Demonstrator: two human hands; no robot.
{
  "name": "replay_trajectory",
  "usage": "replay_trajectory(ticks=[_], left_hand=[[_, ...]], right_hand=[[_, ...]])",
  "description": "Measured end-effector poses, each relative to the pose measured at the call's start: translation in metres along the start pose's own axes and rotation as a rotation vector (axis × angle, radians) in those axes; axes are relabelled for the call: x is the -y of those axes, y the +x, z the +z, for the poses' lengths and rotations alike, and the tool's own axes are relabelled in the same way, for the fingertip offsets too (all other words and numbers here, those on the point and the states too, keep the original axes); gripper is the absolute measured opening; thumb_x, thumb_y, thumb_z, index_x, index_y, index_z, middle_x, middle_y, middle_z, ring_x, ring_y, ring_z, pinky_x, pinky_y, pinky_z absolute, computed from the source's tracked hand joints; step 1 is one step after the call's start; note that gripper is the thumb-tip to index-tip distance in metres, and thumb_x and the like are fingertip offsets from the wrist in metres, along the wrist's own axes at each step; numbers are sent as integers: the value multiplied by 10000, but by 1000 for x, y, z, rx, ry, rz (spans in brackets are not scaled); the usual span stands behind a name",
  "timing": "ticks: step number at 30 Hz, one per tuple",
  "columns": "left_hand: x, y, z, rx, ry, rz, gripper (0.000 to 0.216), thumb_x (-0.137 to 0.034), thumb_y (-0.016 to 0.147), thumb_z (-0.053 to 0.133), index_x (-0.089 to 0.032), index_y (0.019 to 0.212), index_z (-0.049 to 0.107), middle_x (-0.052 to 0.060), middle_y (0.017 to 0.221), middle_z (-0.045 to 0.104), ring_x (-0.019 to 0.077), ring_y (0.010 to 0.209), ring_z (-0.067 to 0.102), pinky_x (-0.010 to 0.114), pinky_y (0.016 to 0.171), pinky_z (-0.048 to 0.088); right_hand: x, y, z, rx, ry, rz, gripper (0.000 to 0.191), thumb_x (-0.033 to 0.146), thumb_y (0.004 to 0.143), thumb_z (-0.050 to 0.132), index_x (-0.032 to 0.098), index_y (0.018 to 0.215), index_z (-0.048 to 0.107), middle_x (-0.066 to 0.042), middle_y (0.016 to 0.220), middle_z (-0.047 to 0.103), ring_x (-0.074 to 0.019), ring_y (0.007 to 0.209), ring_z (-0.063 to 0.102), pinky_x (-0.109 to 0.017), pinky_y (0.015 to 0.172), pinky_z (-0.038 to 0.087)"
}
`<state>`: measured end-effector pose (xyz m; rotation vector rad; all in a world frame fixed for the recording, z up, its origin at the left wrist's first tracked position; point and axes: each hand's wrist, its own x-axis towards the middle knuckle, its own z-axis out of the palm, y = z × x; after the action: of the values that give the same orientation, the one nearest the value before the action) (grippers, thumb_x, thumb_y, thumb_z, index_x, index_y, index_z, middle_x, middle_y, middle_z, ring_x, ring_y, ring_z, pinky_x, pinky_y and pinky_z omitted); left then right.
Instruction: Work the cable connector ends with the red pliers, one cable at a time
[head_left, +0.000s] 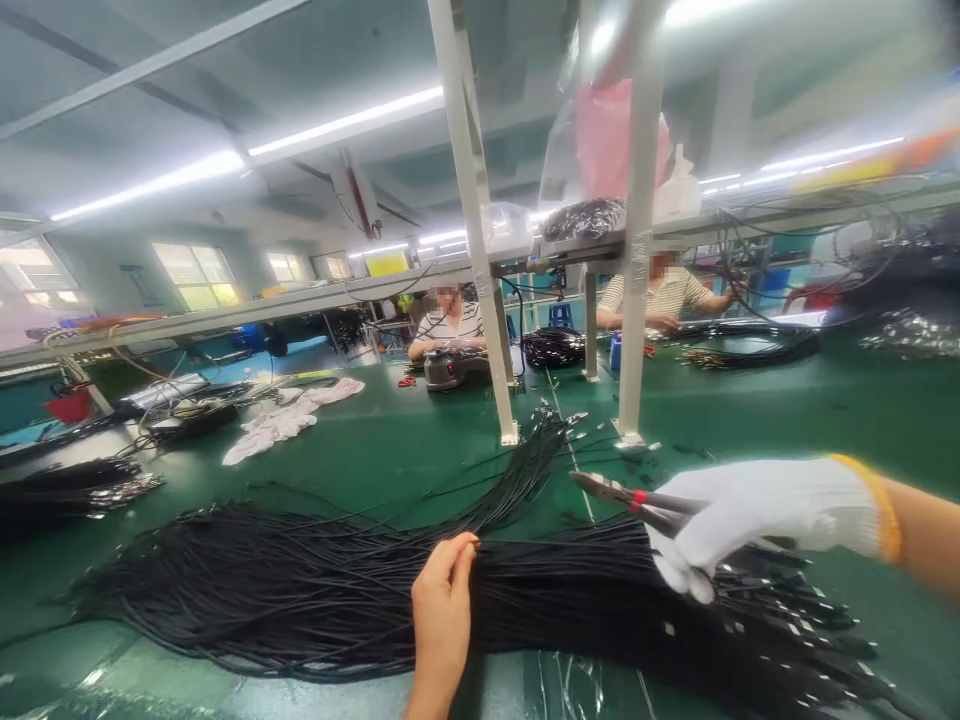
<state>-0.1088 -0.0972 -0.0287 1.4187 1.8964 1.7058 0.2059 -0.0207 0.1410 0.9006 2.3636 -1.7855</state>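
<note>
My bare left hand (442, 595) is closed in a pinch above the middle of a large bundle of black cables (285, 580). A thin black cable seems to run from its fingertips, partly hidden by them. My right hand (750, 515) wears a white knitted glove with a yellow cuff. It is wrapped round cutting pliers (615, 490), whose jaws point left, with red at the joint. The pliers are above the bundle and apart from my left hand. Shiny cable ends (802, 610) fan out below the glove. A smaller bunch of cables (525, 475) stretches away from me.
White shelf posts (634, 300) stand on the green table (390, 450). White gloves (292, 420) lie left, near more cables (75, 488). Two people (454, 325) sit opposite, beside a grey device (446, 370) and coiled cables (555, 347). An overhead shelf holds bags (607, 140).
</note>
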Motion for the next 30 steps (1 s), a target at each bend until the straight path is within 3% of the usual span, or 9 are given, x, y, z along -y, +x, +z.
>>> replay_trajectory(ticks=[5,8,11,16,20,22,25,28,30], left_hand=[[2,2,0,-7,25,-24,426,-581,799,585,-219,923,774,95,951,775,286,908,706,443,914,526],[5,2,0,-20,48,-39,440,-599,777,594,-224,916,777,97,943,779,309,900,711,475,906,529],[8,4,-2,-11,85,-11,401,-583,773,602,-244,892,779,83,947,781,317,908,712,477,907,529],[6,5,-3,4,205,178,321,-493,847,566,-256,915,772,85,988,760,317,955,694,490,913,520],[-19,-13,30,-151,254,408,295,-423,849,627,-263,1061,755,111,1109,709,316,1060,635,496,1005,446],[-39,-26,62,-19,68,324,287,-446,866,613,-244,1010,758,107,1037,715,280,968,652,420,902,500],[-70,-32,111,232,-226,-127,423,-524,834,644,-168,1042,737,122,938,715,237,789,655,304,611,503],[-93,-12,139,355,-475,-366,510,-553,751,735,-141,1052,739,68,817,685,162,688,580,245,580,449],[-100,7,146,361,-601,-424,463,-510,642,837,-128,890,754,29,738,640,117,630,513,216,558,414]], right_hand=[[17,-8,-12,-153,71,-137,289,431,844,549,169,805,664,-31,762,664,-135,698,610,-256,692,469],[18,-13,-13,-76,15,11,260,376,813,559,157,787,696,-25,668,646,-131,642,610,-245,661,469],[-6,-19,-8,-55,80,141,225,309,748,550,154,704,706,-27,591,616,-134,603,606,-249,655,481],[-58,-15,-4,-310,295,118,238,318,760,546,154,646,675,-29,556,602,-102,484,534,-220,521,428],[-69,10,-4,-467,419,18,277,334,807,510,166,605,599,14,509,527,-75,445,451,-204,472,379],[-66,27,-4,-527,456,-35,256,321,808,517,166,614,580,24,522,522,-69,463,446,-194,473,371],[-59,53,-1,-512,479,-69,244,329,788,563,160,614,588,17,510,531,-81,460,460,-205,465,383],[-60,71,-2,-457,527,-105,271,379,784,599,156,629,597,0,520,555,-95,474,495,-216,476,407],[-66,76,-7,-437,596,-135,265,412,781,614,163,692,596,-10,596,598,-107,536,552,-226,525,447]])
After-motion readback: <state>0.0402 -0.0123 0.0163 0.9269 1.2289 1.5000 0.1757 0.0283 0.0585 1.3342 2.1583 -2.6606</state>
